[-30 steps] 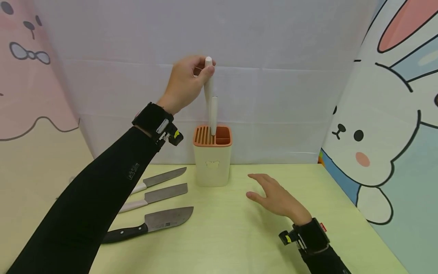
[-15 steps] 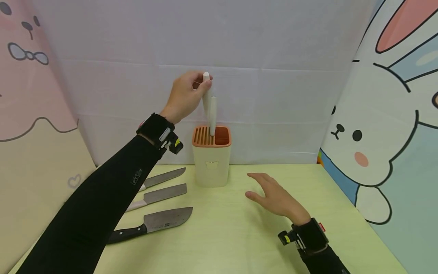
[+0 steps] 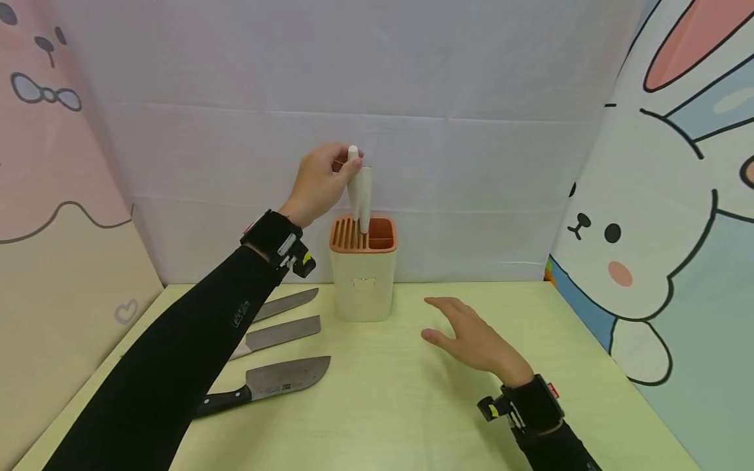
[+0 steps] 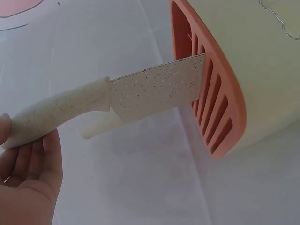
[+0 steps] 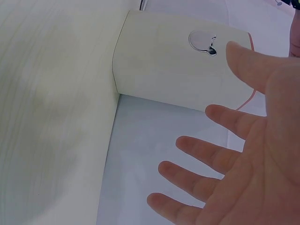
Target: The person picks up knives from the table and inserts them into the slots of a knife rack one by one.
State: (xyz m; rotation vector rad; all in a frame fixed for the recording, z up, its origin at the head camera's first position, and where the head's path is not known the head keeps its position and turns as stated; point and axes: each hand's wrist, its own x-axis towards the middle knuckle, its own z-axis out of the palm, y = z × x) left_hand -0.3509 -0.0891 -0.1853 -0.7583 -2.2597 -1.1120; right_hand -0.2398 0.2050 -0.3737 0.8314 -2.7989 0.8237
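My left hand (image 3: 323, 180) pinches the end of a white-handled kitchen knife (image 4: 157, 86) above the knife block (image 3: 364, 288). In the left wrist view its broad speckled blade is partly down in a slot of the block's orange slotted top (image 4: 218, 93). Right beside it stands a second white knife handle (image 3: 365, 199), its blade hidden inside the block. My right hand (image 3: 474, 337) hovers over the table to the right of the block, fingers spread and holding nothing; the right wrist view shows its bare palm (image 5: 243, 183).
Left of the block, a narrow knife (image 3: 287, 303), a square-ended knife (image 3: 284, 332) and a black-handled knife (image 3: 288, 378) lie on the pale table (image 3: 377, 405). My left sleeve covers parts of their handles. A white cloth (image 3: 471, 196) hangs behind.
My left hand has moved downward with the knife, its blade sinking further into the slot. The right hand stays in place, and the knives on the table have not moved.
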